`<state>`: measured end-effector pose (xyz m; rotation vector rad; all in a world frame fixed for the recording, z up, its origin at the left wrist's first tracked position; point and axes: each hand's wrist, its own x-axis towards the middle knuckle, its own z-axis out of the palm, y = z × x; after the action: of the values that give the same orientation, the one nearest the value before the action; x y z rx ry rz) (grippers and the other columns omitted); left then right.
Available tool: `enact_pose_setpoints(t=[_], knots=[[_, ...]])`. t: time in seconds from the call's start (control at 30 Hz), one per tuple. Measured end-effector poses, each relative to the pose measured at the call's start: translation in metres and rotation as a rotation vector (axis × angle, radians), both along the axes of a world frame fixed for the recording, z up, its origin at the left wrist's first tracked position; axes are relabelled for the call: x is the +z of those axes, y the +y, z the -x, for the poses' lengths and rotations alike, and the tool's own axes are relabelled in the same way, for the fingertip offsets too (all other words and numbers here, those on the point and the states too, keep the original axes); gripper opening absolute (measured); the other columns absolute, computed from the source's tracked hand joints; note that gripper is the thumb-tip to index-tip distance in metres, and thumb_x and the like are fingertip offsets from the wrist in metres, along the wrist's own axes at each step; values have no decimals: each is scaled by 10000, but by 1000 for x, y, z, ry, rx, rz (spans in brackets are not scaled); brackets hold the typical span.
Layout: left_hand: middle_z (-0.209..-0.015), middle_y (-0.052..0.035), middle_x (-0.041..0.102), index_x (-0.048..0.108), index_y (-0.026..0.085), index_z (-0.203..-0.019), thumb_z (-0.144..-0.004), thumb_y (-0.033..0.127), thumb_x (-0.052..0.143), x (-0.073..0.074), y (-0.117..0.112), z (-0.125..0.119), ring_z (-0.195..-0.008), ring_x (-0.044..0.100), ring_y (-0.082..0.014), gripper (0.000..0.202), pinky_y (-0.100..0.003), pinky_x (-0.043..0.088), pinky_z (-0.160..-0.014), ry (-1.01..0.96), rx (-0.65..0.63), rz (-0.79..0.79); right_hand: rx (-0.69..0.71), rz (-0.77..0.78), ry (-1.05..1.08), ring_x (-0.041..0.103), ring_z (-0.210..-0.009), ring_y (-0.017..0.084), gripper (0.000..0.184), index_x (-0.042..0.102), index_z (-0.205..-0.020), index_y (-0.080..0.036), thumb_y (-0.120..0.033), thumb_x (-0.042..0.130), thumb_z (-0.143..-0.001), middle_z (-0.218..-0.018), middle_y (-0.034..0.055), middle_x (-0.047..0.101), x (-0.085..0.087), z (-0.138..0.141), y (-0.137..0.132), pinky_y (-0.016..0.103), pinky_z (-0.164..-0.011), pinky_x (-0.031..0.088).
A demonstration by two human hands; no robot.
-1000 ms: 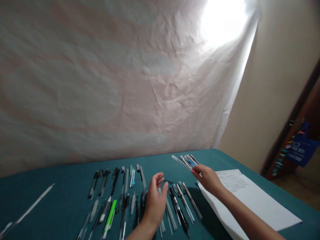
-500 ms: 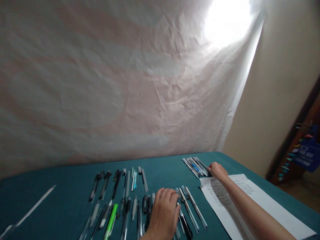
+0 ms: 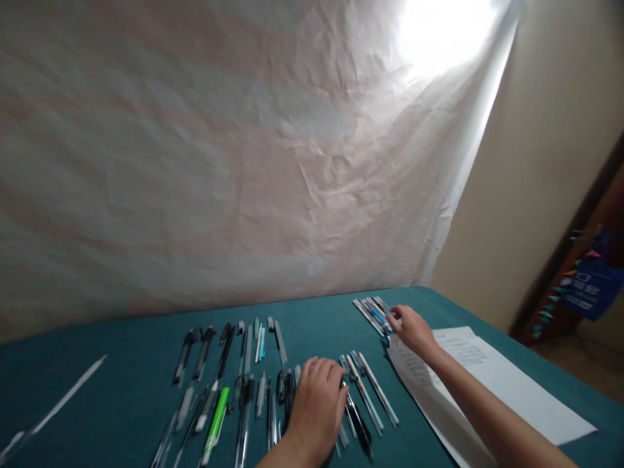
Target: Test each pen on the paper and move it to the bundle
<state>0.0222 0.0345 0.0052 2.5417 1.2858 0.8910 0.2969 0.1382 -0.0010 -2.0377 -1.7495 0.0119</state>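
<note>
My left hand lies palm down over the front rows of pens, its fingers curled and pressed together. Its fingertips and whatever lies under them are hidden. A black pen lies by its thumb, and two pale pens are just to the right. Farther back, my right hand is at the right end of a row of pens, which includes a blue-marked one. Thumb and forefinger are apart there, with no pen clearly held between them.
Several dark and clear pens and a green pen lie left of centre on the green tablecloth. Written paper sheets lie under my right forearm. A pale stick-like object is at far left. A sheet hangs behind.
My right hand has shifted left onto the back row of pens, its thumb and forefinger parting. My left hand stays nearly in place. The view has tilted slightly.
</note>
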Motion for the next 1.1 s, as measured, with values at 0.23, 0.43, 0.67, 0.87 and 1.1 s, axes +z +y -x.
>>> enact_pose_setpoints(t=[0.23, 0.43, 0.67, 0.87, 1.1], knots=[[-957, -30, 560, 549, 210, -908, -825, 142, 437, 2, -1, -1, -936, 466, -212, 155, -405, 300, -912, -12, 5, 4, 334, 13, 177, 566, -803, 191, 405, 480, -1090, -152, -400, 492, -770, -941, 82, 562, -12, 55, -74, 286, -696, 424], [-953, -35, 557, 547, 203, -916, -829, 150, 438, 0, -2, -2, -926, 468, -209, 149, -400, 299, -907, 9, 4, -21, 337, 86, 177, 556, -772, 186, 437, 426, -1126, -165, -328, 524, -732, -894, 55, 532, -12, 67, -99, 291, -700, 403], [-950, -35, 555, 545, 201, -909, -836, 153, 424, 0, -2, -2, -919, 466, -208, 149, -393, 303, -894, 14, 0, -26, 304, 131, 141, 567, -727, 179, 450, 395, -1152, -161, -260, 506, -728, -805, 36, 566, -19, 68, -95, 262, -669, 381], [-936, -34, 554, 543, 199, -900, -834, 159, 433, -1, -2, -2, -911, 461, -206, 135, -383, 308, -883, 12, 1, -14, 215, 184, 40, 590, -809, 209, 495, 370, -1203, -125, -148, 465, -718, -885, 104, 613, -17, 67, -94, 263, -688, 374], [-935, -45, 556, 556, 199, -890, -828, 166, 434, -2, -2, -1, -911, 469, -213, 141, -373, 324, -856, -28, -16, 19, 210, 190, -61, 592, -834, 227, 381, 489, -1049, -125, -67, 452, -675, -853, 117, 638, -12, 62, -95, 255, -665, 360]])
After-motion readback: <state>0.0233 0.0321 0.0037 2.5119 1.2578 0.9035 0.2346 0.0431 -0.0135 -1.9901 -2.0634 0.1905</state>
